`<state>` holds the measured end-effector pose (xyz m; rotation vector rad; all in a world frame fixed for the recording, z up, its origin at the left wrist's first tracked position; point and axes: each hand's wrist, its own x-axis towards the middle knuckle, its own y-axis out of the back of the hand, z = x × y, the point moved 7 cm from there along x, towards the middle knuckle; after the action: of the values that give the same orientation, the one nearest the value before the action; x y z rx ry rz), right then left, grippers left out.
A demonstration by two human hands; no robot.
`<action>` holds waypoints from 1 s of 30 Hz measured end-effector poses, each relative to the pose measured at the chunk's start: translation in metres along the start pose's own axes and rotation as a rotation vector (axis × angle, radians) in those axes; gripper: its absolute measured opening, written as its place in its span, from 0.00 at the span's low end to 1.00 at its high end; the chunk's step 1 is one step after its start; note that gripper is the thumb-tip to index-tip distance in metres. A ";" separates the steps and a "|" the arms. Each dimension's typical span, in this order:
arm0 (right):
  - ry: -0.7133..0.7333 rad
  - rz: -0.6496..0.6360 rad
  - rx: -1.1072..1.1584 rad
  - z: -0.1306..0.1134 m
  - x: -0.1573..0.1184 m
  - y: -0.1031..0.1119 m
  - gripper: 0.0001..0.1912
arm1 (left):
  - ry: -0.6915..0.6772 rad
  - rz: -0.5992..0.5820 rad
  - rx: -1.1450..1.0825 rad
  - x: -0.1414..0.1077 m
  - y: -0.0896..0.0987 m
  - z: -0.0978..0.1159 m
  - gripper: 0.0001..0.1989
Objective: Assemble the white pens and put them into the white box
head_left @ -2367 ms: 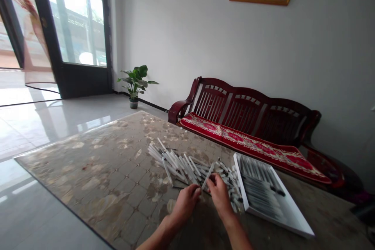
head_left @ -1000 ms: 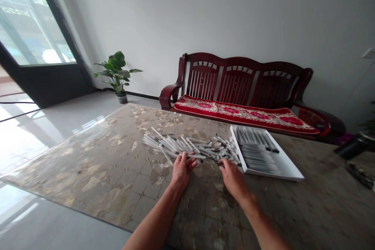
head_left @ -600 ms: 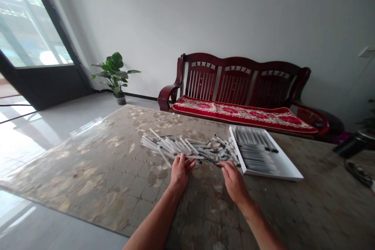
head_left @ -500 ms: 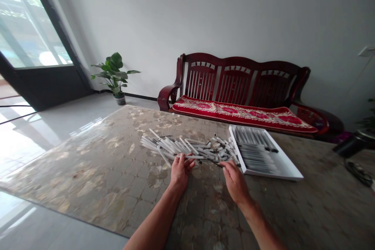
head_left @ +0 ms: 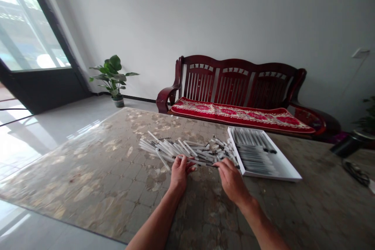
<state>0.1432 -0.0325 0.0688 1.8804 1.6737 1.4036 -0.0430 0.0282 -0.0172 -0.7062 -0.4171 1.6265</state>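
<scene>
Head view: tubes (head_left: 166, 149), glass tabletop (head_left: 88, 179), bench (head_left: 234, 84)

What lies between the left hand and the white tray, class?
In the head view, white tubes from the pile and the right hand lie there.

One head-worn view, facing forward and down, close above the left hand (head_left: 179, 174) and right hand (head_left: 231, 181) — wooden bench (head_left: 234, 71) farther off

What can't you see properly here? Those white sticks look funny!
From the head view:
- The white sticks: too small and blurred to tell what they are.
- The rows in the white box: blurred.
- Sticks under the left hand: hidden by its palm and fingers.
</scene>
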 end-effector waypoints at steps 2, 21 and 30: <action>0.027 -0.006 0.046 -0.007 0.007 -0.006 0.17 | 0.023 -0.061 0.031 -0.002 -0.006 -0.003 0.23; -0.281 0.086 0.247 0.031 0.036 -0.078 0.02 | 0.076 0.023 -0.211 0.009 0.005 0.000 0.09; -0.374 0.133 0.444 0.040 0.032 -0.081 0.01 | 0.088 0.104 -0.218 0.006 -0.003 -0.001 0.04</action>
<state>0.1195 0.0351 0.0054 2.3461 1.7896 0.6829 -0.0408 0.0345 -0.0174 -0.9738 -0.5052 1.6549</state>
